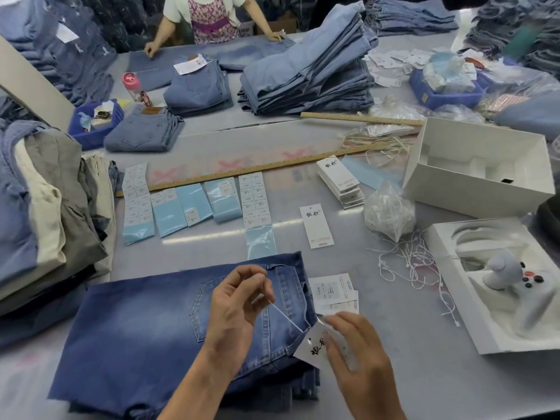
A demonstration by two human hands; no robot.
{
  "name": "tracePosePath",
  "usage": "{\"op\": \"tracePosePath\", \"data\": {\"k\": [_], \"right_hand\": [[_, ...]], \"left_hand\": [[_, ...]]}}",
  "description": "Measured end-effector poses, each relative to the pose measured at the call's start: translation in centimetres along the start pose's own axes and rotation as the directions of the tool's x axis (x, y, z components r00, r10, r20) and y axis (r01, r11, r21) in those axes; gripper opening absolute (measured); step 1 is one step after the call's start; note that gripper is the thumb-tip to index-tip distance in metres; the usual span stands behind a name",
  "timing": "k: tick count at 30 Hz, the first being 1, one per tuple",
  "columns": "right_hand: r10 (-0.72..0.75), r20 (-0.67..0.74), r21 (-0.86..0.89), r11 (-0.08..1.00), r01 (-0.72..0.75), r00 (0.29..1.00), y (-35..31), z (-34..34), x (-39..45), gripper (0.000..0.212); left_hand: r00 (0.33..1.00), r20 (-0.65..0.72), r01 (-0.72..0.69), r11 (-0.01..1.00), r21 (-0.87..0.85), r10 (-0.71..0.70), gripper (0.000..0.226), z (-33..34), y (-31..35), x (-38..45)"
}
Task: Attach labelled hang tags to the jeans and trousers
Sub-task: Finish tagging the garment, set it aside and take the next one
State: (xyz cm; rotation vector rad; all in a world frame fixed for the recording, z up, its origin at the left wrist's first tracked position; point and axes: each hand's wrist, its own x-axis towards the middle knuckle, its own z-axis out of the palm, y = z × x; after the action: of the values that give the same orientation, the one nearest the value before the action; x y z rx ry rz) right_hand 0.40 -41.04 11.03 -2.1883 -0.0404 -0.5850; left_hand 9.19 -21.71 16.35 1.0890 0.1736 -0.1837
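Folded dark blue jeans [145, 322] lie on the table in front of me, back pocket up. My left hand [239, 304] hovers over the waistband and pinches a thin white string [285, 313] that runs down to a white hang tag [313, 348]. My right hand [360, 359] holds that tag at the jeans' right edge. Two small printed labels [333, 294] lie just beyond the tag. A single hang tag [316, 227] lies flat further up the table, and a stack of hang tags [341, 183] sits behind it.
Label sheets on blue backing [194, 207] lie in a row by a wooden ruler [248, 169]. Loose strings [412, 265], a plastic bag [388, 212] and white boxes [478, 165] sit at right. Trousers are piled at left [51, 201], folded jeans beyond [309, 74]. Another person [209, 19] works opposite.
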Motion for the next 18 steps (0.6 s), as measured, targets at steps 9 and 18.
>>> {"op": "tracePosePath", "data": {"k": [9,18], "right_hand": [[-0.005,0.227,-0.027,1.0,0.012,0.974,1.7,2.0,-0.6,0.014],[0.435,0.323,0.459,0.704,-0.541,0.84,-1.5,-0.8,1.8,0.021]], "left_hand": [[0.995,0.086,0.044,0.995,0.09,-0.051,0.009,0.9,-1.3,-0.6],[0.941,0.333,-0.157,0.783,0.602,-0.067,0.025,1.3,-2.5,-1.7]]}}
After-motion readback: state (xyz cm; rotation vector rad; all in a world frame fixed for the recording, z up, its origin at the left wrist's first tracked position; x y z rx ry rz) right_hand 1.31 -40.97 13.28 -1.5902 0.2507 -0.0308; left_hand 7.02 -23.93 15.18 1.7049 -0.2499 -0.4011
